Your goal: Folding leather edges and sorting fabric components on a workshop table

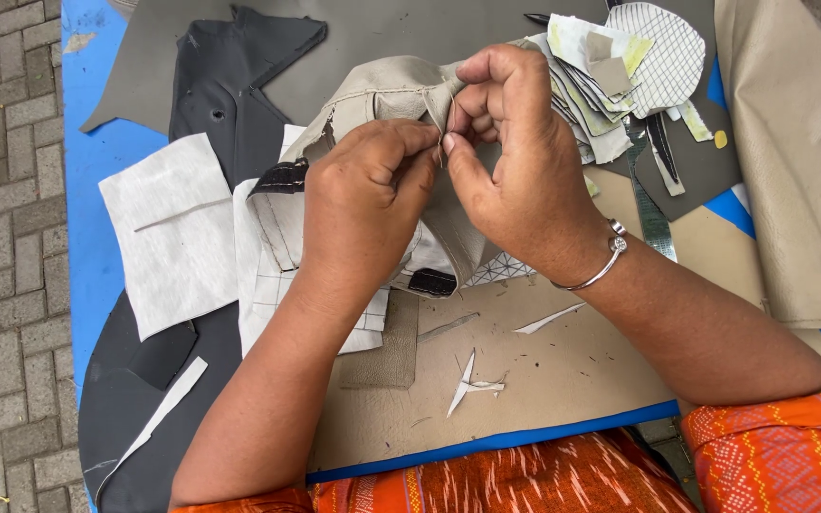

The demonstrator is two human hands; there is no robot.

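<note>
Both hands up over the bench [97,256], working a beige leather piece [387,90]. Left hand [363,204] pinches the seam edge; right hand [515,157] has a fingertip grip on a thin thread [449,128]. Silver bangle [596,261] on right wrist. Grey leather sheet [225,81], white fabric square [178,233], stack of offcuts [610,71] lie around.

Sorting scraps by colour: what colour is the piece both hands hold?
Beige piece, seen in the head view.

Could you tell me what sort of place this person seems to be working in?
Probably an outdoor craft or sewing bench: a blue table stands on brick paving, strewn with cut leather-like pieces and paper patterns, while both hands work a beige sewn piece.
</note>
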